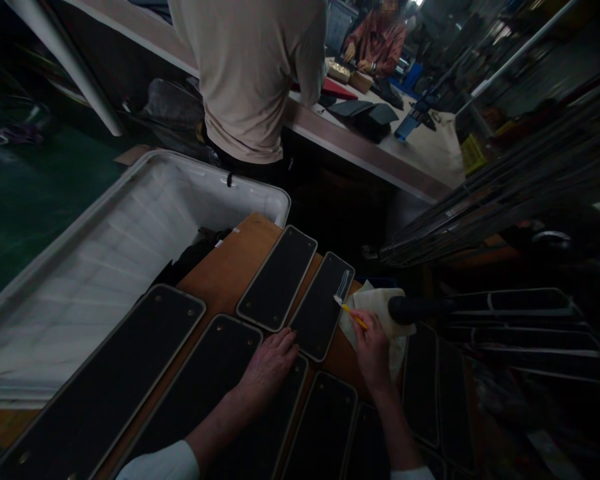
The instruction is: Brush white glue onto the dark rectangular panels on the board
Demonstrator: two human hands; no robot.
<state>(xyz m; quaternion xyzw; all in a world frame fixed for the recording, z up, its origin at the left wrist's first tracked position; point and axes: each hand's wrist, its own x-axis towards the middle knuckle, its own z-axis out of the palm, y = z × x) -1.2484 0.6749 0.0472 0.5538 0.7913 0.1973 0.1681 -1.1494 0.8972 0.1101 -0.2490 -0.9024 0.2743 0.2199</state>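
Right then, the right hand (373, 347) pinched a thin yellow brush (353, 313) between its fingers, so the grip was narrow and closed on the handle. The pale bristle tip touched the near right edge of a dark panel (323, 305). That panel lay just up and to the left of the hand, its long axis running from near left to far right, away from the person, and the brush pointed up and left across that edge.

The left hand (273, 363) lay flat, palm down and fingers spread, holding nothing. Its fingertips rested at the near end of the same panel, while the palm covered the top of another panel (275, 427) closer in. Both hands were at the panel; the right was the nearer to the edge under the bristles, the left to the near short end.

A second slim panel (279, 277) sat just to the left, parallel and close but apart. Larger panels filled the wooden desk (230, 267) nearer the person. A cream cloth (380, 303) lay just right of the brush, under the right hand's far side. Beyond the desk stood a white tub (105, 253), and behind it a person (250, 73) in a beige shirt faced a long counter (420, 157).
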